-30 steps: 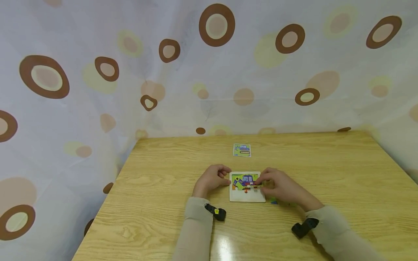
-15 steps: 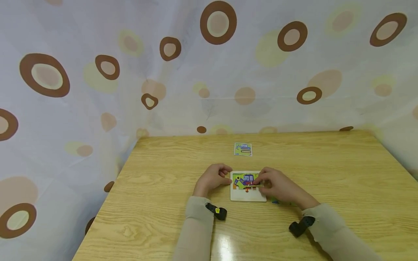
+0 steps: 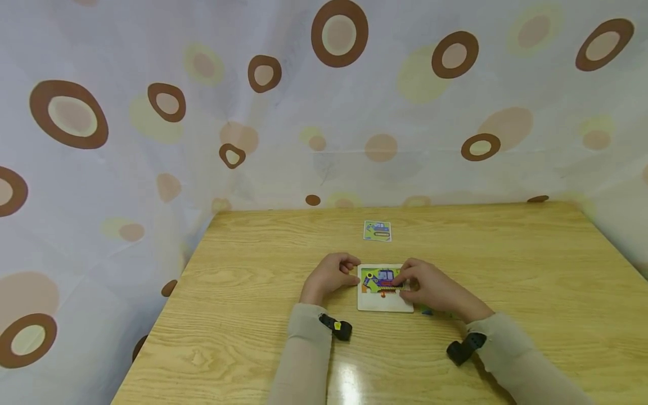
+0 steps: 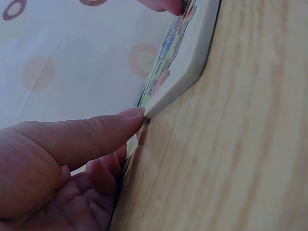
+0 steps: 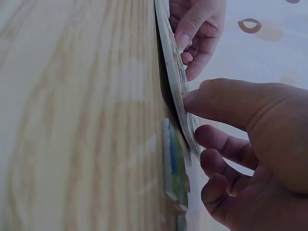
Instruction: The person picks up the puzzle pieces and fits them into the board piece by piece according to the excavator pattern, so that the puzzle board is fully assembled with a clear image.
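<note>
A jigsaw puzzle board [image 3: 379,305] with a white frame lies on the wooden table. Its upper part carries a colourful excavator picture; the lower part is bare white. At its left edge, my left hand [image 3: 330,277] holds the board, the thumb [image 4: 110,134] against the side near a corner. My right hand [image 3: 429,286] reaches over the right side, thumb and index finger pinching a puzzle piece [image 3: 388,288] with a striped band, down on the board. The right fingers hide part of that piece. In the right wrist view, the right thumb [image 5: 216,101] meets the board's near edge.
Loose puzzle pieces [image 5: 175,166] lie on the table just right of the board, partly under the right hand. A small picture card [image 3: 377,231] showing the excavator lies behind the board. A patterned cloth [image 3: 283,124] hangs behind the table [image 3: 243,270].
My right hand has shifted slightly left, and the pinched puzzle piece now sits closer against the picture. The left hand stays at the board's edge. The head view has tilted slightly.
</note>
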Tool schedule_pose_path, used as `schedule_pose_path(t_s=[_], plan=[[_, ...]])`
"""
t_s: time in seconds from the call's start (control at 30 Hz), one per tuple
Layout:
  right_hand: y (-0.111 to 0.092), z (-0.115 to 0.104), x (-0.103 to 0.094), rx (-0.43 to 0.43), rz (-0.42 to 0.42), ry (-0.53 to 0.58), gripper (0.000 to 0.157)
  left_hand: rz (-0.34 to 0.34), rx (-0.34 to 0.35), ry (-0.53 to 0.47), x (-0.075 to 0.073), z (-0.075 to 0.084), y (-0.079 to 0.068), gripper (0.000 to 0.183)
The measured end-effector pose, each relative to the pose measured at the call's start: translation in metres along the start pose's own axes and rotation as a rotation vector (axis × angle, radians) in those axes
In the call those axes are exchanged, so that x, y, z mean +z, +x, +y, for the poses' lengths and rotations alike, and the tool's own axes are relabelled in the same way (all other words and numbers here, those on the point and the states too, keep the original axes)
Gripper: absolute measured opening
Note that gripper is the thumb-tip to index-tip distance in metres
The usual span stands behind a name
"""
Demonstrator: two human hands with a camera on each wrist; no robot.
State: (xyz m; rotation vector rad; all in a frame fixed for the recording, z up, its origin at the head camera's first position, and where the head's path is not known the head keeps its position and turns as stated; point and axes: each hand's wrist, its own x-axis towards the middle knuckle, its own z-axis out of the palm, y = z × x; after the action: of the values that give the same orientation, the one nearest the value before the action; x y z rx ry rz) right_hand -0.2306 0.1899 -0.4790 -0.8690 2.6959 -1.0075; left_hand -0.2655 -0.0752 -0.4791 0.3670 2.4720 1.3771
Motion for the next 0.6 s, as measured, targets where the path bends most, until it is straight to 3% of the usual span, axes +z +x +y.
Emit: schedule_pose_path(t_s=[0.3, 0.6], plan=[[-0.016, 0.004, -0.014, -0.05, 0.03, -0.042, 0.021, -0.001, 0.005, 0.008, -0.001, 0.002, 0.001, 0.033], [-0.038, 0.009, -0.025, -0.008, -0.041, -0.093, 0.029, -0.009, 0.0, 0.002, -0.001, 0.0, 0.001, 0.034]])
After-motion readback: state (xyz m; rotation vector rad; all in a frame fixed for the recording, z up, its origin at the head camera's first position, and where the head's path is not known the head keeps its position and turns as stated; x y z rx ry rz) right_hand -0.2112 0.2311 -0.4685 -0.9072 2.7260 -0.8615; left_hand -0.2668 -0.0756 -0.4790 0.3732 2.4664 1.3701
